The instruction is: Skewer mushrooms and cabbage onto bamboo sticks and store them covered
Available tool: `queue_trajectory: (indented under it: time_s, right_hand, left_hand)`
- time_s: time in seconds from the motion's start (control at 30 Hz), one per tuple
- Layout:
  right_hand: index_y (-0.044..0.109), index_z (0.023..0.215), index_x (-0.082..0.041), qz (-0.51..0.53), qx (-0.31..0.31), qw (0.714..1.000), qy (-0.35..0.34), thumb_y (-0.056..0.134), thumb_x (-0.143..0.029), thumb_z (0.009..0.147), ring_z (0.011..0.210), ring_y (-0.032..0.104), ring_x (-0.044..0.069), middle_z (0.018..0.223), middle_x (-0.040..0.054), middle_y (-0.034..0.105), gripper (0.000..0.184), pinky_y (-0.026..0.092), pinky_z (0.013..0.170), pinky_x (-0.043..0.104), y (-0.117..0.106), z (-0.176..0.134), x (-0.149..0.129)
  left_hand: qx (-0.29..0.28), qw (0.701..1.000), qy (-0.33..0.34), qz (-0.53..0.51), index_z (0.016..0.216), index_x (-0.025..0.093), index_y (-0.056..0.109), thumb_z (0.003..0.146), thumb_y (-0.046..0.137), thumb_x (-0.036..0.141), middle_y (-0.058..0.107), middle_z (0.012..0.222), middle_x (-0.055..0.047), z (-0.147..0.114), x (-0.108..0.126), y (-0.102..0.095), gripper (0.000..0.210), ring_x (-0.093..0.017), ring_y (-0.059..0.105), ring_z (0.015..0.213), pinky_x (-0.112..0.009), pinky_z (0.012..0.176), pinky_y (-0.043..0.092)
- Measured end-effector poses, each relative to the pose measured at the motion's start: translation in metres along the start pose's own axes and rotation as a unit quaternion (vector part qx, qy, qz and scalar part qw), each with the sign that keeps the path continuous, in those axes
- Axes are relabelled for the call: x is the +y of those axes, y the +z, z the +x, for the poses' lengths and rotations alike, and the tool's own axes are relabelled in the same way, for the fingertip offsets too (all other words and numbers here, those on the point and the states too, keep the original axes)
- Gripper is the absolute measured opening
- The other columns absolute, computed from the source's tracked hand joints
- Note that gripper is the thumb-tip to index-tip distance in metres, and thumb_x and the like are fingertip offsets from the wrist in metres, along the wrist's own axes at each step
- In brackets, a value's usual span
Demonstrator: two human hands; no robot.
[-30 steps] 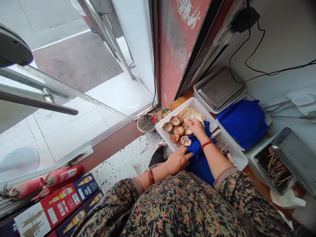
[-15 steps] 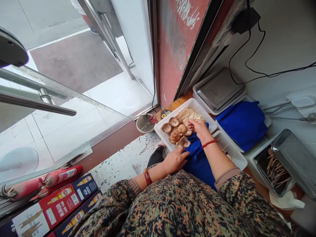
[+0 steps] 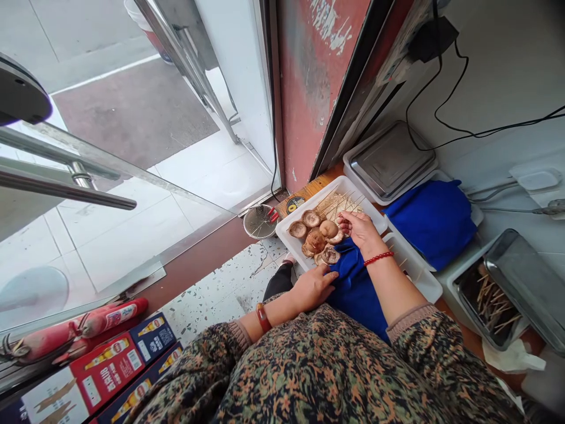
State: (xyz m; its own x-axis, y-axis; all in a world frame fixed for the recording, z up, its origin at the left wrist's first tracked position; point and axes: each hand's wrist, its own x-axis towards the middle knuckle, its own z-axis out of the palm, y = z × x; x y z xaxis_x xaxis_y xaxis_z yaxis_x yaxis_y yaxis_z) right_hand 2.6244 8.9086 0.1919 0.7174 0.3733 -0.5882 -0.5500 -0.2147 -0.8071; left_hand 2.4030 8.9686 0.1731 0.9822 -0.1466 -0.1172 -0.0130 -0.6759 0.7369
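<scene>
In the head view, a white plastic tray holds brown mushroom caps at its near left. Thin wooden skewers lie toward its far side. A blue cloth drapes over the near edge and down toward my lap. My left hand is at that near edge, its fingers bent against the cloth and seemingly gripping it. Over the tray, beside the mushrooms, my right hand has its fingertips pinched together. Whatever they hold is too small or hidden to name.
A lidded steel container stands behind the tray. Another blue cloth covers a box to the right. Skewered food fills a steel pan at far right. A wire basket sits left of the tray. Black cables hang above.
My right hand and wrist have shifted very slightly to the right, and the mushrooms under it sit a little differently. My left hand stays at the cloth.
</scene>
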Motion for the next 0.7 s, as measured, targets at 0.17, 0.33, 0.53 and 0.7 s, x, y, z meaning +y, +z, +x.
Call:
queue_trajectory:
  time_s: [0.17, 0.33, 0.53, 0.7]
  right_hand:
    - [0.064, 0.069, -0.016, -0.051, 0.021, 0.998, -0.028, 0.075, -0.041, 0.075, 0.042, 0.055, 0.008, 0.057, 0.0, 0.066, 0.028, 0.044, 0.04, 0.017, 0.006, 0.003, 0.007]
    - [0.063, 0.063, -0.016, -0.142, 0.039, 0.987, -0.057, 0.073, -0.048, 0.074, 0.043, 0.055, 0.009, 0.056, 0.0017, 0.066, 0.035, 0.044, 0.042, 0.019, 0.02, 0.006, 0.022]
    - [0.062, 0.062, -0.019, -0.283, 0.068, 0.951, -0.102, 0.067, -0.053, 0.077, 0.058, 0.063, 0.017, 0.062, 0.0052, 0.07, 0.038, 0.046, 0.052, 0.025, 0.014, 0.003, 0.019]
    - [0.055, 0.056, -0.022, -0.386, 0.11, 0.9, -0.173, 0.061, -0.049, 0.084, 0.068, 0.06, 0.021, 0.065, 0.0074, 0.07, 0.039, 0.041, 0.065, 0.029, 0.014, -0.005, 0.001]
  left_hand:
    - [-0.003, 1.0, -0.004, -0.003, 0.131, 0.02, 0.052, 0.09, 0.057, 0.025, 0.058, 0.119, -0.012, -0.003, -0.002, -0.001, 0.042, -0.022, 0.063, 0.102, -0.035, 0.089, 0.055]
    - [-0.015, 1.0, 0.001, -0.006, 0.132, 0.019, 0.051, 0.091, 0.056, 0.027, 0.057, 0.121, -0.012, -0.002, -0.005, -0.001, 0.042, -0.022, 0.063, 0.102, -0.034, 0.088, 0.055]
    - [-0.012, 1.0, -0.013, -0.013, 0.131, 0.022, 0.052, 0.09, 0.057, 0.027, 0.058, 0.119, -0.01, -0.003, -0.011, -0.005, 0.041, -0.02, 0.063, 0.098, -0.032, 0.086, 0.055]
    - [0.014, 0.999, -0.026, -0.029, 0.127, 0.02, 0.054, 0.091, 0.055, 0.026, 0.059, 0.114, -0.011, 0.0, -0.018, -0.019, 0.037, -0.022, 0.063, 0.099, -0.035, 0.085, 0.055]
